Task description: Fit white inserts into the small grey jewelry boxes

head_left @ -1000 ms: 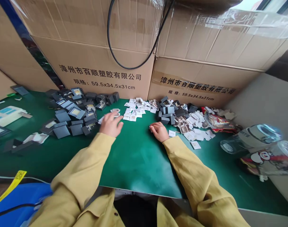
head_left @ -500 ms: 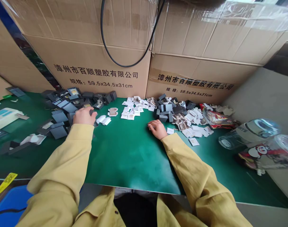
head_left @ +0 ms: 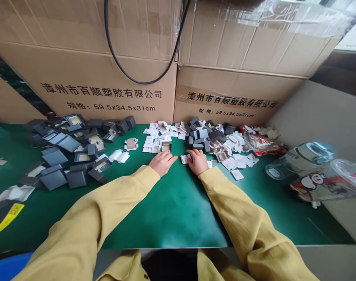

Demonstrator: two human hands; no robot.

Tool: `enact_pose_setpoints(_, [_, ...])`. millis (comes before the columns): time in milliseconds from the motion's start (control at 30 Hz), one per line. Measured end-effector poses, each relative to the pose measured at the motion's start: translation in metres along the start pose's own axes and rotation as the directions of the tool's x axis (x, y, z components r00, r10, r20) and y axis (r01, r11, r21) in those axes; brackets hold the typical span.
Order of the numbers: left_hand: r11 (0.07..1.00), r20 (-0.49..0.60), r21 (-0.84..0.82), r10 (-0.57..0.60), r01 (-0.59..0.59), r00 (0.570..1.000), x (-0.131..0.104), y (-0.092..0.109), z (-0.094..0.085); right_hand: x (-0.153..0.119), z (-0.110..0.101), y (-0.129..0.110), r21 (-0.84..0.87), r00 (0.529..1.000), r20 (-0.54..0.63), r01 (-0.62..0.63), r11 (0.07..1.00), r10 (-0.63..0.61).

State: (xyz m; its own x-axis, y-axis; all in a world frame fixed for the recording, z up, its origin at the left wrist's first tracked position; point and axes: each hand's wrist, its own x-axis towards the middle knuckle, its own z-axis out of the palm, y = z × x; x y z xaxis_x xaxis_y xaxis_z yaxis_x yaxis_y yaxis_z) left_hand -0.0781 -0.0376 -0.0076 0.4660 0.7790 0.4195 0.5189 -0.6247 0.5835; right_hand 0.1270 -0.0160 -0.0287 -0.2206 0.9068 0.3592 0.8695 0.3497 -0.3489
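Observation:
My left hand (head_left: 162, 163) is at mid-table, its fingers bent around the near side of a small open grey box (head_left: 166, 146). The thumb is hidden. Close by on the right, my right hand (head_left: 198, 162) has its fingers curled, with a small white folded card piece (head_left: 184, 159) at the fingertips. Behind both hands lie loose white card pieces (head_left: 151, 143). A heap of small dark grey boxes (head_left: 201, 134) sits just beyond my right hand, mixed with more white cards (head_left: 235, 144).
Many dark grey boxes (head_left: 55, 156), some open, spread over the left of the green table (head_left: 166, 210). Large cardboard cartons (head_left: 107, 66) stand behind, with a black cable (head_left: 143, 82) hanging. On the right lie a clear bottle (head_left: 301, 160), a plastic cup (head_left: 330, 181) and a red wrapper (head_left: 262, 144).
My left hand has moved right from the left-hand boxes to the middle, where a small open grey box now shows. A white card piece now shows at my right fingertips. The view has turned left-to-right.

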Motion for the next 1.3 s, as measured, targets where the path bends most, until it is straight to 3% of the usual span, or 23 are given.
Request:
enact_pose_setpoints(100, [0.987, -0.022, 0.149, 0.072, -0.068, 0.997, 0.003, -0.006, -0.001, -0.001, -0.002, -0.001, 0.067, 1.0, 0.019, -0.024, 0.997, 0.023])
enact_pose_setpoints(200, [0.964, -0.158, 0.247, 0.14, -0.098, 0.978, 0.0, -0.004, -0.001, -0.006, -0.009, -0.002, 0.197, 0.998, -0.008, -0.067, 0.978, 0.069])
enact_pose_setpoints(333, [0.974, -0.264, 0.2, 0.156, -0.105, 0.952, -0.007, 0.011, 0.005, -0.015, -0.018, -0.01, 0.457, 0.974, -0.084, -0.149, 0.877, 0.209])
enact_pose_setpoints(400, [0.996, -0.242, 0.067, 0.066, -0.051, 0.968, -0.01, 0.019, 0.011, -0.017, -0.018, -0.017, 0.636, 0.955, -0.027, -0.212, 0.742, 0.296])
enact_pose_setpoints(467, [0.993, -0.182, -0.095, -0.088, 0.071, 0.979, -0.012, 0.025, 0.016, -0.018, -0.015, -0.024, 0.796, 0.932, 0.073, -0.268, 0.543, 0.354])
enact_pose_setpoints(567, [0.936, -0.101, -0.231, -0.294, 0.265, 0.951, -0.012, 0.028, 0.022, -0.018, -0.011, -0.032, 0.91, 0.9, 0.197, -0.316, 0.27, 0.388])
enact_pose_setpoints(667, [0.892, -0.071, -0.26, -0.4, 0.371, 0.914, -0.009, 0.026, 0.023, -0.018, -0.012, -0.036, 0.945, 0.88, 0.244, -0.31, 0.104, 0.408])
enact_pose_setpoints(767, [0.876, -0.043, -0.277, -0.421, 0.394, 0.906, -0.007, 0.024, 0.02, -0.019, -0.014, -0.037, 0.95, 0.891, 0.286, -0.311, 0.015, 0.354])
enact_pose_setpoints(867, [0.851, -0.021, -0.353, -0.423, 0.389, 0.906, -0.006, 0.026, 0.017, -0.02, -0.015, -0.036, 0.942, 0.901, 0.317, -0.335, 0.011, 0.295])
enact_pose_setpoints(1000, [0.77, 0.015, -0.481, -0.47, 0.419, 0.882, -0.006, 0.032, 0.013, -0.021, -0.013, -0.036, 0.938, 0.904, 0.301, -0.338, 0.075, 0.303])
enact_pose_setpoints(1167, [0.782, 0.064, -0.397, -0.499, 0.48, 0.865, -0.004, 0.032, 0.011, -0.022, -0.012, -0.037, 0.942, 0.93, 0.266, -0.306, 0.137, 0.252])
enact_pose_setpoints(1300, [0.798, 0.064, -0.358, -0.496, 0.484, 0.866, -0.005, 0.03, 0.012, -0.023, -0.011, -0.039, 0.941, 0.96, 0.175, -0.228, 0.25, 0.219])
